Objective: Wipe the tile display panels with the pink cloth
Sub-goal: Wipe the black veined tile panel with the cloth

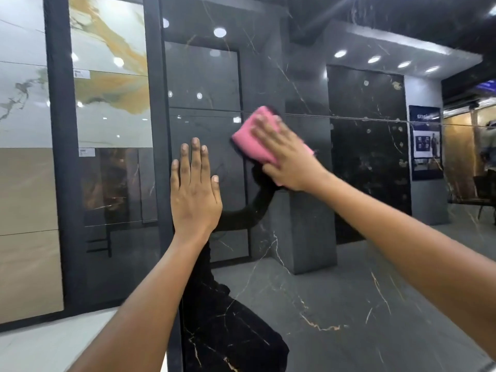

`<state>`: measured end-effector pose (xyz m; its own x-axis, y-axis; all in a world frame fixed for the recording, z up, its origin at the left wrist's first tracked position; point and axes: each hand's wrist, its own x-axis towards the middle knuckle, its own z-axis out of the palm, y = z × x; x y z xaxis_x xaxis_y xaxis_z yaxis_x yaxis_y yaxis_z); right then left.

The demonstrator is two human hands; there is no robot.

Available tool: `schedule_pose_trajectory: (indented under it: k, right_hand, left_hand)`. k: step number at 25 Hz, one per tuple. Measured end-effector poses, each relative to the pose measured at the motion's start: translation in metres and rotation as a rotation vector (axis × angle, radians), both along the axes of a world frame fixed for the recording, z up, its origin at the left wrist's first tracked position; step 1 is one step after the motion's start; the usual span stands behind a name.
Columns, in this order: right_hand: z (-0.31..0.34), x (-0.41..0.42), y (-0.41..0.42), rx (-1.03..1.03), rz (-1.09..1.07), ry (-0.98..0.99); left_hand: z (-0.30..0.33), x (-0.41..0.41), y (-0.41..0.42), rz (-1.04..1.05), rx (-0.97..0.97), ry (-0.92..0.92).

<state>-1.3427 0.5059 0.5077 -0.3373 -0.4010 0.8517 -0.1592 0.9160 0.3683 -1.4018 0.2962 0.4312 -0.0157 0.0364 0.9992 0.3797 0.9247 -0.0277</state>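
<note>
A glossy black panel (322,162) with thin pale veins fills the middle and right of the view — it reflects ceiling lights, a grey pillar and a dark floor like a mirror. A thin horizontal seam (375,120) crosses it at the level of the cloth's top edge. To its left a dark upright frame (158,146) separates it from the next panel (112,84), which holds white tiles with orange-gold swirls above and a dark brown glossy tile below. Small white labels (86,152) sit at the left edges of these tiles. Further left, past another dark frame, stand white marbled tiles above and matte beige tiles (26,232) below. A strip of pale floor (48,342) shows at the lower left. In the reflection at far right hangs a blue poster (425,142).

The left hand (194,191) lies flat against the black panel just right of the frame, fingers straight and close together, pointing up, holding nothing. The right hand (287,154) presses the pink cloth (253,135) against the panel, fingers spread over it and blurred; the cloth looks folded into a thick soft pad, its upper left part sticking out from under the fingers. The two hands are near each other but apart. The person's dark reflection shows in the panel below and between the arms — nothing stands between the hands and the panel.
</note>
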Motion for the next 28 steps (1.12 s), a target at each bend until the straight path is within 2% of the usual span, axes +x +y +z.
schedule_pose_trajectory:
  k: [1,3,4,5,6,7,9,10,11,12,13,15,16,17,18,20,21,22,23,26,27,28]
  right_hand:
    - [0.009,0.001,0.03,-0.248,0.005,-0.011]
    - [0.015,0.013,0.072,-0.916,0.01,-0.019]
    - [0.006,0.015,0.071,-1.119,-0.062,-0.037]
    - [-0.006,0.014,0.053,-1.139,-0.157,-0.038]
    - [-0.021,0.009,0.031,-0.977,-0.202,-0.03]
    - [-0.043,0.007,0.005,-0.683,-0.158,-0.031]
    - [-0.1,0.003,-0.015,0.034,-0.074,-0.112]
    - [-0.114,0.004,-0.001,0.24,-0.12,-0.084]
    - [-0.114,0.003,0.025,0.256,-0.17,-0.032]
    - [-0.111,0.001,0.054,0.086,-0.225,0.022]
    - [-0.105,0.002,0.079,-0.214,-0.265,0.046]
    - [-0.093,0.001,0.106,-0.9,-0.276,0.044]
    - [-0.092,-0.001,0.098,-1.086,-0.214,0.056]
    - [-0.097,-0.006,0.087,-1.048,-0.145,0.113]
    - [-0.112,-0.012,0.075,-0.837,-0.046,0.154]
    - [-0.157,-0.012,0.079,-0.196,0.04,0.082]
    - [-0.165,-0.008,0.105,-0.018,0.012,0.075]
    - [-0.162,-0.008,0.142,-0.017,0.006,0.099]
    - [-0.152,-0.008,0.175,-0.197,-0.02,0.145]
    - [-0.081,-0.003,0.238,-1.199,-0.083,0.219]
    - [-0.063,-0.003,0.226,-1.345,-0.051,0.218]
    - [-0.055,-0.008,0.206,-1.303,0.026,0.245]
  left_hand:
    - [0.0,0.0,0.0,0.005,0.003,0.004]
    - [-0.001,0.0,0.001,0.006,0.009,0.002]
    - [-0.001,0.0,0.001,-0.005,0.008,0.0]
    - [0.0,0.0,0.002,-0.021,0.01,-0.002]
    - [0.002,0.001,0.002,-0.031,0.018,-0.004]
    - [0.003,0.002,0.003,-0.03,0.025,-0.012]
    - [0.005,0.007,0.006,-0.03,0.058,-0.021]
    - [0.01,0.013,0.009,-0.038,0.108,-0.04]
    - [0.017,0.021,0.015,-0.061,0.183,-0.07]
    - [0.023,0.029,0.025,-0.102,0.252,-0.089]
    - [0.027,0.037,0.038,-0.168,0.28,-0.089]
    - [0.022,0.042,0.073,-0.317,0.175,-0.075]
    - [0.016,0.041,0.092,-0.348,0.11,-0.092]
    - [0.009,0.035,0.11,-0.333,0.068,-0.115]
    - [0.003,0.027,0.122,-0.269,0.048,-0.122]
    - [-0.004,0.011,0.132,-0.081,0.03,-0.095]
    - [-0.006,0.006,0.134,-0.015,0.023,-0.092]
    - [-0.009,0.004,0.135,0.023,0.019,-0.085]
    - [-0.01,0.003,0.136,0.038,0.026,-0.08]
    - [-0.011,0.004,0.138,0.062,0.036,-0.08]
    - [-0.01,0.003,0.135,0.066,0.033,-0.09]
    - [-0.01,0.003,0.134,0.072,0.03,-0.103]
